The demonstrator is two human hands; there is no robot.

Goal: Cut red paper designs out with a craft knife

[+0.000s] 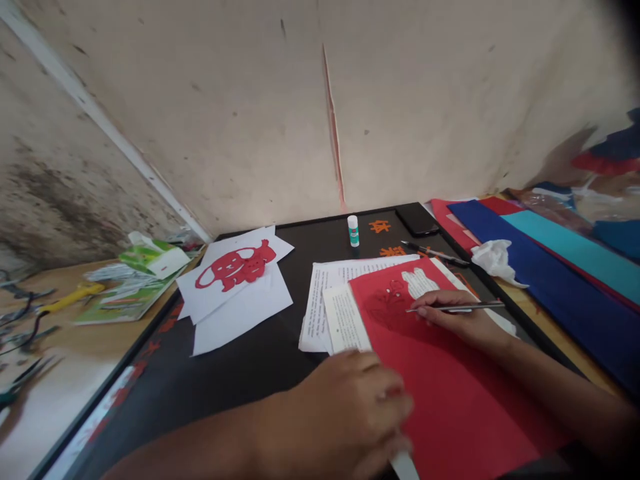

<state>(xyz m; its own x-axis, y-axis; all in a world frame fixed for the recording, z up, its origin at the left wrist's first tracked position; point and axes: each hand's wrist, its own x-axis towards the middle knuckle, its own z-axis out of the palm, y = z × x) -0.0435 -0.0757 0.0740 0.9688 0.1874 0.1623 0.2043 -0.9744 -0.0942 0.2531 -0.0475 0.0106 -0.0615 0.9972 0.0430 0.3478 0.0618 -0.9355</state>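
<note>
My right hand point(453, 317) grips a slim, metallic craft knife point(470, 307), its tip touching a sheet of red paper point(440, 387). Near the top of that sheet is a drawn figure point(387, 307); openings cut in it show printed paper underneath. At the sheet's lower left edge, my left hand point(350, 407), slightly blurred, has its fingers curled closed over the edge. A white strip point(404, 467) pokes out below these fingers. Printed pages point(345, 317) lie under the red sheet.
Red paper cutouts point(235, 267) rest on white sheets at the left. A glue stick point(353, 231) stands at the back, near a black phone point(417, 220) and a pen point(435, 252). Crumpled tissue point(495, 260) and coloured paper point(565, 280) lie right; pliers point(23, 383) lie far left.
</note>
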